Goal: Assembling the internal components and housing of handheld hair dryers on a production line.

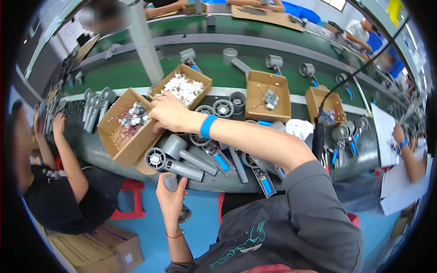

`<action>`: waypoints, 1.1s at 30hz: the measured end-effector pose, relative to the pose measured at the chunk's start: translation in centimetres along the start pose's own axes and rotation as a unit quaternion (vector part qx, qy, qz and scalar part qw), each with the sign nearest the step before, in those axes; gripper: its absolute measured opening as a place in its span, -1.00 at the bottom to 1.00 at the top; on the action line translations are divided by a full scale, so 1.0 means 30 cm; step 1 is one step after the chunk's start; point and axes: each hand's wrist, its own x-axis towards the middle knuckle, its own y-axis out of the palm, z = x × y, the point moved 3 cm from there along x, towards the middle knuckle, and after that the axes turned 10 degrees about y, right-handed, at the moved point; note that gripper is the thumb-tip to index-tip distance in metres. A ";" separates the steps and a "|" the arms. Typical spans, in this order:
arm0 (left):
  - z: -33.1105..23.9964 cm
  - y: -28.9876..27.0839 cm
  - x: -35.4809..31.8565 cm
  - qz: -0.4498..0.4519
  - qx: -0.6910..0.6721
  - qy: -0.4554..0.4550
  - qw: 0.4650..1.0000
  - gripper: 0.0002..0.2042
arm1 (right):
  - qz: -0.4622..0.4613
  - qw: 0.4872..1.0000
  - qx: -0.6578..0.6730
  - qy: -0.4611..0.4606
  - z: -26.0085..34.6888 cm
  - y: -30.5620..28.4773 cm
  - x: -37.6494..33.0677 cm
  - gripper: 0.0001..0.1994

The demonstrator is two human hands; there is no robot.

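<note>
The step in hand looks like fetching a small part for an assembly. The right hand [169, 111] reaches across the dark grey work surface [88, 148] to the rim of an open brown cardboard box [119, 144] holding small grey motor-like parts with thin red wires [133, 117]. Its fingers curl down over the box edge, but whether they pinch a part I cannot tell. The left hand [171, 196] waits low, in front of the surface, its fingers wrapped around the handle of a grey plastic cylindrical housing [171, 181]. A second cardboard box of white plastic pieces [183, 87] stands just beyond the right hand, and more grey housings [175, 160] lie beside the wired box. As I judge it, the next move calls for lifting one wired part clear without snagging its leads, then bringing it to the held housing.
</note>
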 end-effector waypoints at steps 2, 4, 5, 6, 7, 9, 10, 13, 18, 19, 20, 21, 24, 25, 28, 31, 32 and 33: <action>0.016 0.005 -0.001 0.012 0.002 -0.004 1.000 -0.76 | 0.043 0.998 0.052 0.010 0.014 -0.001 0.020 -0.71; 0.009 0.003 -0.003 0.009 0.006 -0.014 1.000 -0.75 | 0.038 0.996 0.081 0.016 0.041 -0.001 0.022 -0.72; 0.001 0.010 0.003 0.008 0.008 -0.025 1.000 -0.75 | 0.011 0.995 0.103 0.000 0.037 -0.007 0.025 -0.71; -0.010 0.030 0.015 -0.003 0.015 -0.029 0.999 -0.75 | 0.011 0.996 0.093 0.012 0.004 0.000 0.022 -0.71; -0.007 0.011 -0.012 -0.012 0.007 -0.004 1.000 -0.75 | 0.016 0.995 0.094 -0.014 0.075 0.008 0.043 -0.71; 0.007 -0.004 -0.016 -0.020 0.008 0.024 0.999 -0.74 | 0.011 0.992 0.125 -0.005 0.111 -0.038 0.021 -0.73; 0.007 0.006 -0.001 -0.013 0.013 0.029 0.999 -0.73 | 0.008 0.991 0.135 -0.022 0.085 -0.039 0.020 -0.75; 0.002 0.018 0.011 0.004 0.006 0.001 1.000 -0.72 | -0.003 0.979 0.203 0.019 0.079 -0.082 0.008 -0.77; -0.005 0.009 -0.014 -0.004 0.021 -0.001 1.000 -0.71 | -0.043 0.973 0.225 0.000 0.151 -0.175 -0.006 -0.71; -0.012 0.003 -0.015 0.006 0.028 -0.002 1.000 -0.71 | -0.050 0.975 0.214 -0.011 0.163 -0.201 -0.008 -0.73; -0.011 -0.001 -0.013 0.002 0.025 0.003 1.000 -0.71 | -0.050 0.976 0.211 -0.017 0.167 -0.222 -0.005 -0.73; -0.006 -0.002 -0.013 0.002 0.029 0.012 1.000 -0.71 | -0.042 0.974 0.222 -0.012 0.169 -0.241 -0.004 -0.75; -0.002 -0.014 -0.008 0.012 0.010 -0.006 1.000 -0.72 | -0.042 0.971 0.234 -0.020 0.179 -0.269 -0.006 -0.77; 0.002 -0.021 -0.008 0.024 -0.010 -0.038 0.999 -0.72 | -0.038 0.974 0.224 -0.020 0.179 -0.276 -0.011 -0.77; 0.058 -0.055 0.009 0.002 -0.228 -0.044 0.973 -0.69 | -0.048 0.973 0.221 -0.035 0.180 -0.292 -0.023 -0.77; 0.057 -0.058 0.004 -0.017 -0.269 -0.049 0.962 -0.63 | -0.049 0.975 0.218 -0.018 0.172 -0.285 -0.034 -0.78; 0.056 -0.061 0.004 -0.037 -0.284 -0.054 0.957 -0.62 | -0.052 0.974 0.218 -0.024 0.164 -0.278 -0.027 -0.78; 0.069 -0.067 -0.005 -0.049 -0.280 -0.062 0.957 -0.54 | -0.042 0.973 0.226 -0.016 0.159 -0.270 -0.029 -0.79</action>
